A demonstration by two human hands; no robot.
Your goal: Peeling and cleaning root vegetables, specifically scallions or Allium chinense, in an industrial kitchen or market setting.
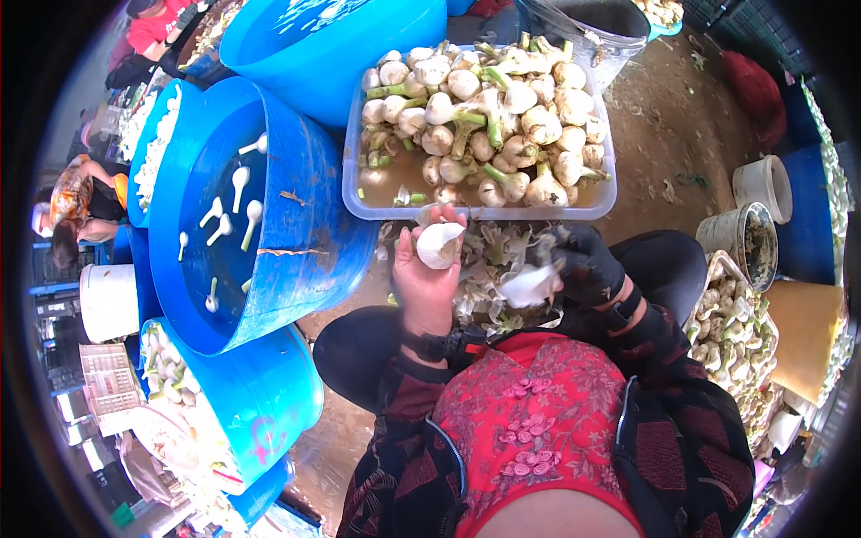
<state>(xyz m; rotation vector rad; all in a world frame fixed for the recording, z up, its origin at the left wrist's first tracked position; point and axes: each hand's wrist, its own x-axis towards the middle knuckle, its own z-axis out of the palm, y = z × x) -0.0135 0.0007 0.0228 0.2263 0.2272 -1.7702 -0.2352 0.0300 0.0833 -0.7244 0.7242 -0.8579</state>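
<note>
A peeled-looking white garlic bulb (439, 246) rests in my bare left hand (427, 282), palm up, the fingers curled about it. To its right is my right hand (587, 266) in a black glove, its fingers closed. A whitish thing (529, 285), smeared by motion, sticks out from the glove toward the left; its kind does not show. Just beyond both hands stands a clear plastic tub (484, 213) with brownish water, heaped with garlic bulbs (541, 125) on short green stems. Shed garlic skins (493, 260) lie on the ground below my hands.
At left, a large blue tub (309, 206) holds water with several floating bulbs. Another blue tub (278, 394) stands nearer. A basket of garlic (731, 332) and a dirty bucket (737, 235) stand at right. Co-workers (85, 197) sit at far left.
</note>
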